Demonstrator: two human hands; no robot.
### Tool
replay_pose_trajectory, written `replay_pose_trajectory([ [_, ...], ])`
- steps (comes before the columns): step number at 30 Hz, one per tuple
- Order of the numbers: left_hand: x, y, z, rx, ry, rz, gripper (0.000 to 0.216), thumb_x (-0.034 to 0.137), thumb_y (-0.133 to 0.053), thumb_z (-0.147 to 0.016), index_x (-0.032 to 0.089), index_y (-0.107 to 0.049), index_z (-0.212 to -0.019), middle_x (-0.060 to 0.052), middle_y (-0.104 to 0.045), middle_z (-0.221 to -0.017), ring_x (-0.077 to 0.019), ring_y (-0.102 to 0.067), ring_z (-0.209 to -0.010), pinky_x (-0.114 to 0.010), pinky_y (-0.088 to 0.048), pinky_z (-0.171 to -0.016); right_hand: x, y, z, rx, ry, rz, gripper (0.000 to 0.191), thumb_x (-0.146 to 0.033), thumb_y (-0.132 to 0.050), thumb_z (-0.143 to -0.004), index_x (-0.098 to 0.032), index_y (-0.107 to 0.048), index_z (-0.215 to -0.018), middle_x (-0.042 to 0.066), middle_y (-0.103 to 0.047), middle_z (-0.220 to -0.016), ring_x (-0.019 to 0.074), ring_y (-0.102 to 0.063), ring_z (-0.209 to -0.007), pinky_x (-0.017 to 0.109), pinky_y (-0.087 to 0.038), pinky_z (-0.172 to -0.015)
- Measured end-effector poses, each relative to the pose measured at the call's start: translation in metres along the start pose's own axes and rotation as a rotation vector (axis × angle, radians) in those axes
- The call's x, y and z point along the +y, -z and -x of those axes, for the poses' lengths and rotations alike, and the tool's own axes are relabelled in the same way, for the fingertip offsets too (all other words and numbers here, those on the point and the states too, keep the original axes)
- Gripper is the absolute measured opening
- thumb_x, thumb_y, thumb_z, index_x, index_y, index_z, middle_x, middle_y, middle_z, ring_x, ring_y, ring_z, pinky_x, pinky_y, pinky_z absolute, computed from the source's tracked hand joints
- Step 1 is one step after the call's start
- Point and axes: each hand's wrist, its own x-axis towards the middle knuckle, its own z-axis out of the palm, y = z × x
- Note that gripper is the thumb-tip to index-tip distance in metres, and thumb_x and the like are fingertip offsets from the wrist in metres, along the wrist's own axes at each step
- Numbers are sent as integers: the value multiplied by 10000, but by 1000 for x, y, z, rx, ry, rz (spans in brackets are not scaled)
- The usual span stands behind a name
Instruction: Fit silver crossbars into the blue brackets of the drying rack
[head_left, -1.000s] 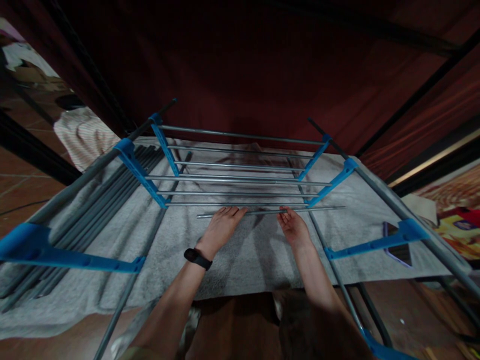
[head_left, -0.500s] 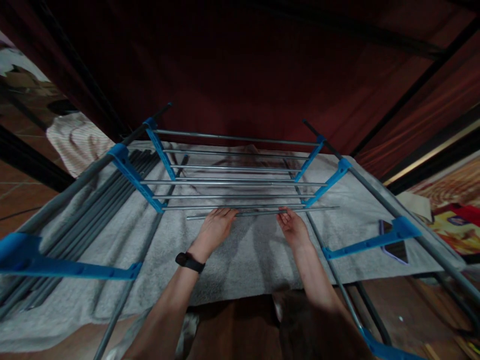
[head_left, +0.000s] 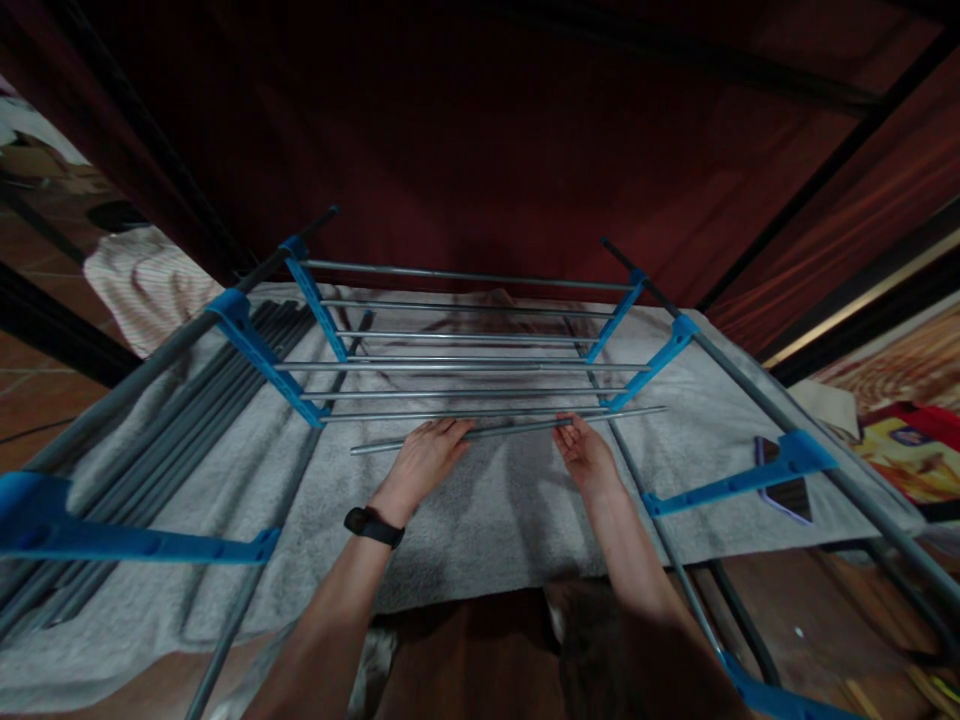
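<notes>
A loose grey metal rod (head_left: 517,429) lies across both my hands, tilted with its left end nearer me. My left hand (head_left: 429,462), a black band on its wrist, is closed over the rod left of its middle. My right hand (head_left: 586,455) pinches it farther right, palm partly turned up. Just beyond is a rack frame of grey tubes with blue plastic brackets (head_left: 270,360). Several thin crossbars (head_left: 465,365) span between the left brackets and the right bracket (head_left: 651,365). Two nearer blue brackets, the left one (head_left: 150,540) and the right one (head_left: 739,480), have no crossbar between them.
A grey towel (head_left: 465,550) covers the surface under the frame. Several grey tubes (head_left: 195,430) lie bundled at the left. A phone (head_left: 784,480) rests under the near right bracket. Dark red cloth (head_left: 480,150) hangs behind, and a striped cloth (head_left: 154,285) sits at the far left.
The rod has shifted left and tilted: its left end is lower and nearer me, its right end slightly higher. Both hands keep hold of it. The view has shifted slightly.
</notes>
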Motion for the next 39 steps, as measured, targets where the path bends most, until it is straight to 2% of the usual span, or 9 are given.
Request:
replay_pose_trajectory([
  [8,7,-1,0,-32,-20,8,293,279,-449,-968,221,-609,-1207,-70,-679,-1048,-202,-644,-962,-343,-480,-870,10,-3,5,-74,-66,2,120,-143,-612,-849,-209,-629,-749,3,-711,-743,109,-688,-736,222,-587,-728],
  [20,-10,-2,2,2,31,-45,324,297,-400,-979,206,-624,-1194,-78,-701,-1047,-225,-652,-951,-362,-481,-868,-10,5,-2,32,-10,-27,182,-134,-530,-897,-200,-620,-753,-7,-717,-727,91,-689,-715,220,-578,-742],
  [32,-13,12,4,16,59,-9,302,346,-429,-968,232,-626,-1167,-65,-696,-1078,-221,-654,-958,-331,-489,-843,-23,13,-12,94,40,-55,155,-139,-535,-896,-200,-595,-767,-6,-717,-718,96,-693,-654,211,-589,-672],
  [39,-15,13,4,14,67,-9,301,340,-416,-970,220,-644,-1125,-70,-701,-1037,-218,-658,-931,-330,-491,-833,-27,15,-12,85,59,-78,165,-127,-524,-901,-200,-598,-772,-10,-708,-698,91,-688,-638,196,-584,-659],
])
